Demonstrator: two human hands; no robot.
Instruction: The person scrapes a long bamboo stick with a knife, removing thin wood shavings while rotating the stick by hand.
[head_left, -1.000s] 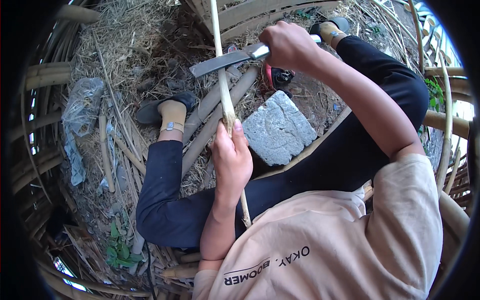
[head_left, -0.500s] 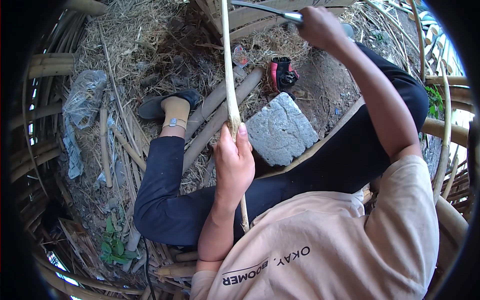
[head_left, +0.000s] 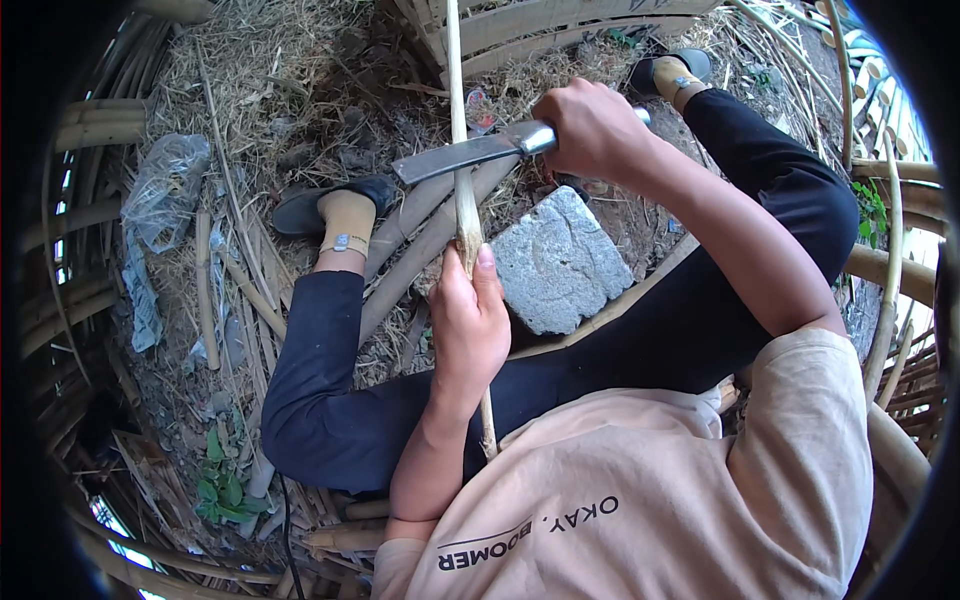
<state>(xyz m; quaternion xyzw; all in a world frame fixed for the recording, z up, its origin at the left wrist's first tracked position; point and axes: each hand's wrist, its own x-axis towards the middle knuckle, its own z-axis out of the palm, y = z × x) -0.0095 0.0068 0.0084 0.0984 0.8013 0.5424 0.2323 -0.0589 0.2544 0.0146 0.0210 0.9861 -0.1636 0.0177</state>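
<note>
My left hand (head_left: 470, 325) is wrapped round a pale, slender bamboo stick (head_left: 456, 80), thumb on top, just below a node. The stick runs upright in the head view, its lower end against my shirt. My right hand (head_left: 592, 130) grips the handle of a broad-bladed steel knife (head_left: 430, 163). Its blade lies across the stick, above my left hand; whether it cuts in I cannot tell. Close beside my left hand, to the right, sits a rough grey stone block (head_left: 562, 262).
Bamboo poles (head_left: 425, 222) lie on the straw-strewn ground between my legs. A crumpled clear plastic bag (head_left: 168, 190) is at the left. Ahead stands a slatted bamboo panel (head_left: 560, 38). Bent bamboo bars (head_left: 890, 270) curve along the right side.
My right hand has brought the knife down and toward me, from the far right to across the stick. My left hand and the stick have hardly moved.
</note>
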